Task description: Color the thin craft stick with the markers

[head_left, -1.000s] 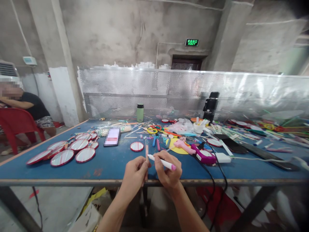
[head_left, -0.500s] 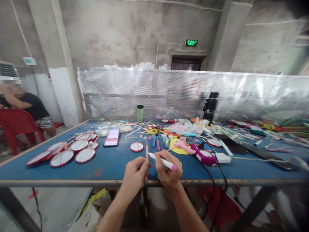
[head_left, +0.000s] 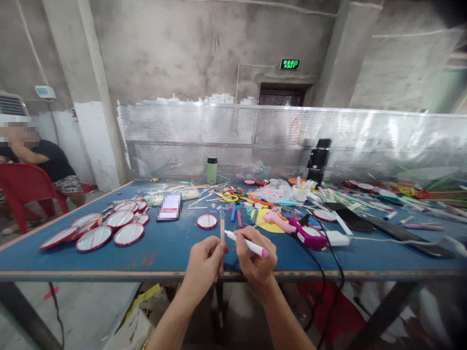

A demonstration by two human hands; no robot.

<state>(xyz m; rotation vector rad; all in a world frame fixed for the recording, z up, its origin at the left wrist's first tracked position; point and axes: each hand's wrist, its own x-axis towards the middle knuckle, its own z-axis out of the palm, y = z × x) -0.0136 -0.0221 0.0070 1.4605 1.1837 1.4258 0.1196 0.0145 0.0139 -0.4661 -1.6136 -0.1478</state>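
Note:
Near the table's front edge, my left hand (head_left: 205, 258) pinches a thin flat stick (head_left: 222, 228), pinkish and held upright. My right hand (head_left: 256, 255) grips a white marker (head_left: 251, 246) with a pink end, its tip pointing left, close to the stick; whether they touch I cannot tell. Just beyond my hands lies a small round red-rimmed mirror (head_left: 206, 221). A blue pen-like piece (head_left: 233, 214) and a pink one (head_left: 239, 218) rest beyond the marker. To the right, a pink glue gun-like tool (head_left: 279, 221) lies over a yellow disc (head_left: 258, 217), against a purple device (head_left: 310, 235).
Several red-rimmed round mirrors (head_left: 94, 238) are piled at the left. A phone (head_left: 170, 207) lies behind them, a green bottle (head_left: 211, 170) farther back. Sticks, scissors (head_left: 233, 194) and cables clutter the right. A person (head_left: 40, 155) sits on a red chair (head_left: 25, 187) at far left.
Almost nothing differs. My right hand and the marker have shifted very slightly to the right; my left hand holds the stick in the same place.

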